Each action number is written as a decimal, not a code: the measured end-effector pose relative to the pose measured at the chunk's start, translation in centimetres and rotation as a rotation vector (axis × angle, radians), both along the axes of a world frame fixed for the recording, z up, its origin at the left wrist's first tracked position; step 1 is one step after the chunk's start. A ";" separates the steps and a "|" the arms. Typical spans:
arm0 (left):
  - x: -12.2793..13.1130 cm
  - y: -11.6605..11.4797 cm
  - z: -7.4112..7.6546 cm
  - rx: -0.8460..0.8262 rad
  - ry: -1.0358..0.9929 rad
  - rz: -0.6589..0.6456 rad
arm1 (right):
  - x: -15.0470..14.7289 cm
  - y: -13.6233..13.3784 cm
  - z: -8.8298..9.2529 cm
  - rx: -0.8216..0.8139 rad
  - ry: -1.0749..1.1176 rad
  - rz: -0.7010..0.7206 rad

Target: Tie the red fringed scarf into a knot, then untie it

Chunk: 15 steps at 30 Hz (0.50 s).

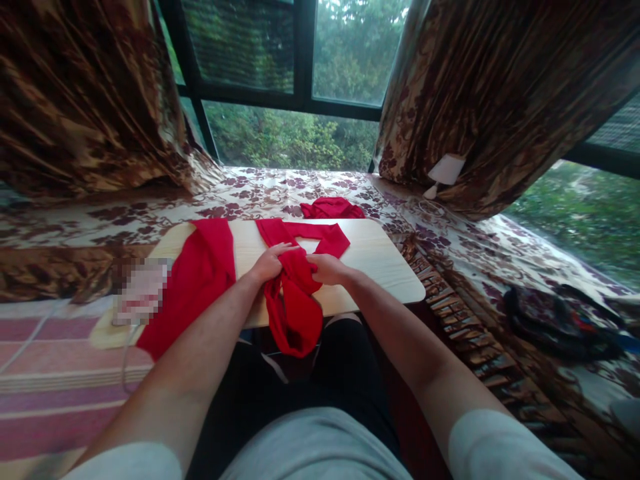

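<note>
A long red cloth (296, 320) lies twisted across the small wooden table (380, 267), and a loop of it hangs over the near edge. My left hand (273, 261) grips it from the left, fingers laid over the fabric. Close by on the right, my right hand (327, 269) is closed on a bunched part, its fingertips partly hidden in the folds. Beyond my hands, flat strips of the same red fabric rest on the tabletop around a gap. Left of my left hand a wider red cloth (210, 267) drapes over the table and its near edge.
Another red cloth (334, 207) lies crumpled behind the table. A phone-like blurred device (143, 293) with a cable is at the table's left end. A white lamp (447, 170) stands right, near the curtain. A dark bag (560, 323) sits at far right.
</note>
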State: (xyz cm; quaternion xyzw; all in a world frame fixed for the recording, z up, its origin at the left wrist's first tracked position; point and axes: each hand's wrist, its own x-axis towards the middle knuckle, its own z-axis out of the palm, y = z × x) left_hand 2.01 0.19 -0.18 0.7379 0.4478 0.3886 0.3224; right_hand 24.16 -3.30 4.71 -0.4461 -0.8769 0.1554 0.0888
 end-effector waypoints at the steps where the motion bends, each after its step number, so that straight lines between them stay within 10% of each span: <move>1: 0.0 0.0 0.0 -0.005 -0.013 -0.003 | -0.4 0.3 0.3 0.024 -0.082 0.034; 8: 0.2 0.7 -0.8 0.009 -0.065 0.003 | -1.1 1.6 2.1 -0.019 -0.246 0.093; 15: 0.6 0.1 -0.4 -0.036 -0.205 -0.006 | 0.9 3.3 1.5 0.051 0.333 -0.162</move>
